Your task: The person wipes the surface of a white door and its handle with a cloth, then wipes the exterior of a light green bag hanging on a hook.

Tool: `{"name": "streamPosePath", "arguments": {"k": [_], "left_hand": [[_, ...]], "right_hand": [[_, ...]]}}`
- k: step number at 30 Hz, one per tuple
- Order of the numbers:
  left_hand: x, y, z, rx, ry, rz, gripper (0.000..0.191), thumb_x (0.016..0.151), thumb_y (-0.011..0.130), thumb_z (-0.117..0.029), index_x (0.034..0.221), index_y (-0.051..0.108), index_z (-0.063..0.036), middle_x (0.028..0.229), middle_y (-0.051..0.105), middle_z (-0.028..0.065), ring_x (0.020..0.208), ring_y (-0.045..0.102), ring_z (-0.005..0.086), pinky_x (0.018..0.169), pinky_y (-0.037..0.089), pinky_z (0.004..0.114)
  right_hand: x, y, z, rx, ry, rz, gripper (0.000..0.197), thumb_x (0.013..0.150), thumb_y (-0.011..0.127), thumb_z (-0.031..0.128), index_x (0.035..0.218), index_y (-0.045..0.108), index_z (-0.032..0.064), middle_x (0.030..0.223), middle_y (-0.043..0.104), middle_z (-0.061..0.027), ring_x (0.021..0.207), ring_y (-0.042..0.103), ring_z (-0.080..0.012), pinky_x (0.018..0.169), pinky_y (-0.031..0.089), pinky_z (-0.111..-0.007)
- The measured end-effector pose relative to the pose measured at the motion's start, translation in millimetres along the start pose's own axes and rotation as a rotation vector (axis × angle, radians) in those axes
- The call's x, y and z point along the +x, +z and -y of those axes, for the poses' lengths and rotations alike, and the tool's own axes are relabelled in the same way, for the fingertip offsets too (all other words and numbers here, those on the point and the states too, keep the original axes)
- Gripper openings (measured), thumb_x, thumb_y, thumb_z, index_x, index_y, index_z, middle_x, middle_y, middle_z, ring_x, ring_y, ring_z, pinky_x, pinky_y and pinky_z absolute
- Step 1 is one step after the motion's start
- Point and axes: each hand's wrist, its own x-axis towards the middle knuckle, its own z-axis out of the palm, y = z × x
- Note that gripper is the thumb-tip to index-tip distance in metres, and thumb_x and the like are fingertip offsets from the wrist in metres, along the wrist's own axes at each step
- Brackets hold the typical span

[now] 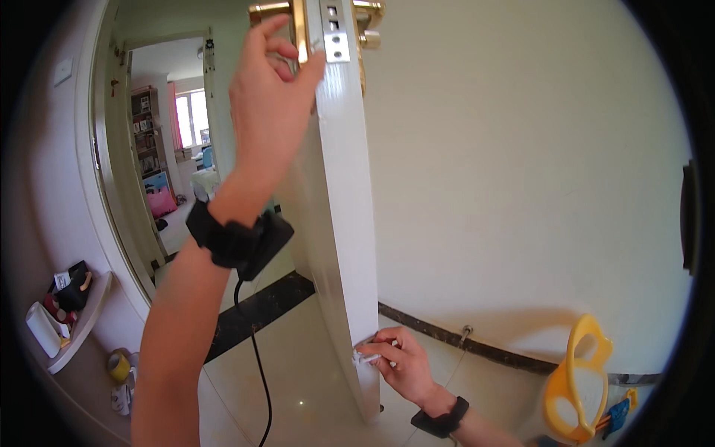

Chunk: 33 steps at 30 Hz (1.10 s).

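Note:
A white door stands ajar, its narrow edge facing me. My left hand is raised beside the brass door handle plate, fingers bent and apart, thumb near the metal lock faceplate. Whether it holds something small is not clear. Low on the same door edge, my right hand pinches a small crumpled white piece, perhaps cloth or paper, against the edge. Black bands are on both wrists; a black cable hangs from the left one.
A yellow plastic child's toilet seat leans at the lower right, near a door stop at the wall's base. At left are a shelf with small items and the door frame. A dark threshold crosses the tiled floor.

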Motion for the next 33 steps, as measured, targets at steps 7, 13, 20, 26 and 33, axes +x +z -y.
{"name": "streamPosePath", "arguments": {"k": [7, 13, 20, 26, 33], "left_hand": [[-125, 19, 38, -0.004, -0.014, 0.057, 0.057, 0.096, 0.073, -0.019, 0.148, 0.052, -0.0045, 0.133, 0.059, 0.0077, 0.112, 0.060, 0.0157, 0.092, 0.052, 0.030], [-302, -24, 77, -0.236, -0.231, 0.266, 0.061, 0.096, 0.071, -0.016, 0.152, 0.049, -0.0059, 0.149, 0.052, 0.0119, 0.133, 0.053, 0.0241, 0.102, 0.049, 0.038], [-445, -57, 109, -0.284, -0.280, 0.575, 0.057, 0.102, 0.057, -0.008, 0.156, 0.042, 0.0031, 0.167, 0.036, 0.0192, 0.151, 0.040, 0.0334, 0.122, 0.033, 0.041], [-551, -54, 112, -0.311, -0.391, 0.590, 0.061, 0.101, 0.056, -0.007, 0.159, 0.038, 0.0028, 0.168, 0.033, 0.0199, 0.151, 0.039, 0.0354, 0.122, 0.032, 0.042], [-625, -76, 128, -0.253, -0.535, 0.800, 0.063, 0.104, 0.051, -0.010, 0.162, 0.030, 0.0013, 0.170, 0.027, 0.0187, 0.154, 0.034, 0.0363, 0.124, 0.031, 0.043]], "right_hand": [[0, 17, -26, -0.084, -0.009, -0.036, 0.038, 0.081, 0.075, -0.007, 0.110, 0.079, 0.0179, 0.107, 0.063, -0.0045, 0.087, 0.066, -0.0200, 0.070, 0.056, -0.031], [72, 34, -28, -0.183, -0.346, -0.343, 0.031, 0.078, 0.074, -0.004, 0.101, 0.082, 0.0150, 0.098, 0.063, -0.0055, 0.084, 0.063, -0.0219, 0.067, 0.052, -0.032], [-72, 109, -136, -0.364, -0.525, 0.030, 0.027, 0.075, 0.073, 0.004, 0.098, 0.079, 0.0137, 0.103, 0.065, -0.0016, 0.090, 0.064, -0.0182, 0.071, 0.056, -0.031], [-207, 106, -235, -0.587, -0.486, 0.553, 0.014, 0.079, 0.073, 0.007, 0.093, 0.074, 0.0111, 0.108, 0.065, -0.0001, 0.099, 0.065, -0.0159, 0.073, 0.058, -0.028], [-131, 119, -191, -0.568, -0.618, 0.131, 0.019, 0.074, 0.072, 0.005, 0.091, 0.074, 0.0127, 0.106, 0.064, -0.0005, 0.101, 0.065, -0.0164, 0.073, 0.058, -0.026]]}}
